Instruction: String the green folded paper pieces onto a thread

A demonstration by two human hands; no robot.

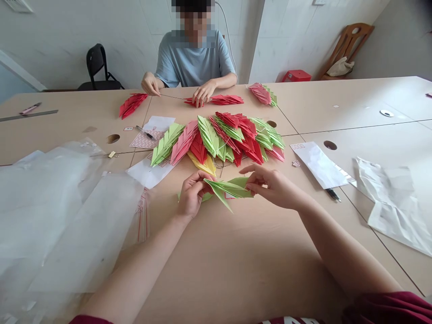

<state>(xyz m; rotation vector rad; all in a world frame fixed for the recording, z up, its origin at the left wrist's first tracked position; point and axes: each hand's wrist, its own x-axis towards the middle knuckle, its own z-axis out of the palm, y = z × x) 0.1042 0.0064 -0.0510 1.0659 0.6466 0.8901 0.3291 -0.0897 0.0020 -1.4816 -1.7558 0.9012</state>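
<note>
A folded light-green paper piece (232, 189) is stretched between my two hands, just above the table. My left hand (193, 193) pinches its left end, and my right hand (265, 183) grips its right end between thumb and fingers. One pointed flap hangs down from the middle. Right beyond my hands lies a pile of pleated paper pieces: green (168, 143), pink (184, 143), red (251, 148) and a yellow one (202, 163). Thin strings run over the pile.
Across the table (216, 270) a person in a blue shirt (194, 60) handles red folded paper (227, 99) and a string. Clear plastic bags (50, 211) cover the left side. White papers (317, 164), a pen (333, 195) and a white bag (393, 198) lie at right.
</note>
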